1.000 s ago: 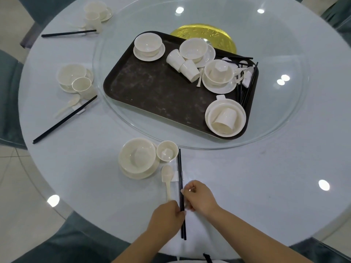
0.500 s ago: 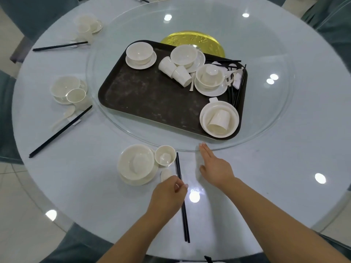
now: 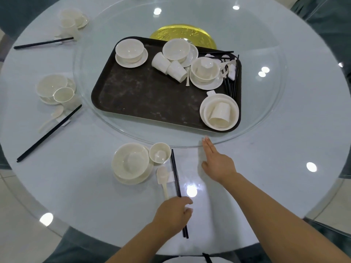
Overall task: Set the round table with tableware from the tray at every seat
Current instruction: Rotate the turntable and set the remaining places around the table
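Three seats look laid so far, going by what lies on the round table [image 3: 284, 168]. The nearest place, at six o'clock, has a bowl on a saucer [image 3: 131, 164], a small cup [image 3: 160, 153] touching its right side, a white spoon [image 3: 163, 177] and a pair of black chopsticks [image 3: 175, 173] laid over a little white rest. A second setting [image 3: 55, 90] sits at nine o'clock with its own chopsticks angled toward the rim, and a third [image 3: 73, 19] at about ten o'clock. The whole right half of the table, from one round to five o'clock, has nothing laid on it, so I'd judge the job about half done.

The dark tray [image 3: 144, 92] rests on the glass turntable [image 3: 266, 44] in the middle, its near half bare. Left on it are four bowl-and-saucer sets along the far and right sides, two cups lying on their sides, another tipped inside the bowl at four o'clock, plus spoons and chopsticks bunched along the right edge.

The left hand [image 3: 173, 215] is loosely curled on the near end of the chopsticks; whether it pinches them I cannot tell. The right hand [image 3: 216, 162] is flat and open, fingertips at the turntable's rim, holding nothing.
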The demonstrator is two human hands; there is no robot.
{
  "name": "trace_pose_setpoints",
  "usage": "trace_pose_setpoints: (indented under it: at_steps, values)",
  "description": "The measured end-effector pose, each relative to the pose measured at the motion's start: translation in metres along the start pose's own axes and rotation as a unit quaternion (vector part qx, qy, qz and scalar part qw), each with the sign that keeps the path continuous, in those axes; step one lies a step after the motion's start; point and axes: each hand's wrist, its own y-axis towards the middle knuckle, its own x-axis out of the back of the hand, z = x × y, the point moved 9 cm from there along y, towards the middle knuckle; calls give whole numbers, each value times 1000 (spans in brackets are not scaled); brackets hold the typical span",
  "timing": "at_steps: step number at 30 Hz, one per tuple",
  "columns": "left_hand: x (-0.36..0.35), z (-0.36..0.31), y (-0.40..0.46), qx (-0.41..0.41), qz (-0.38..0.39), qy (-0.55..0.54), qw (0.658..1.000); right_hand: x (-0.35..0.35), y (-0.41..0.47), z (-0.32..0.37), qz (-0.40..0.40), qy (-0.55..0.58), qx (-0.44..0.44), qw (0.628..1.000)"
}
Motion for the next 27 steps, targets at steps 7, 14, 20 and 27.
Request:
trace_pose_setpoints:
  at_steps: [7, 14, 20, 27]
  values:
    - [-8, 10, 4, 20, 9, 59, 998, -1, 1, -13, -6, 34, -36, 999]
    - [-9, 10, 10, 36, 9, 116, 993, 2, 2, -29, -10, 35, -62, 997]
    - [-14, 9, 12, 43, 21, 160, 986, 2, 3, -37, -12, 31, -79, 996]
    - [-18, 8, 13, 30, 24, 209, 977, 1, 4, -41, -13, 25, -82, 996]
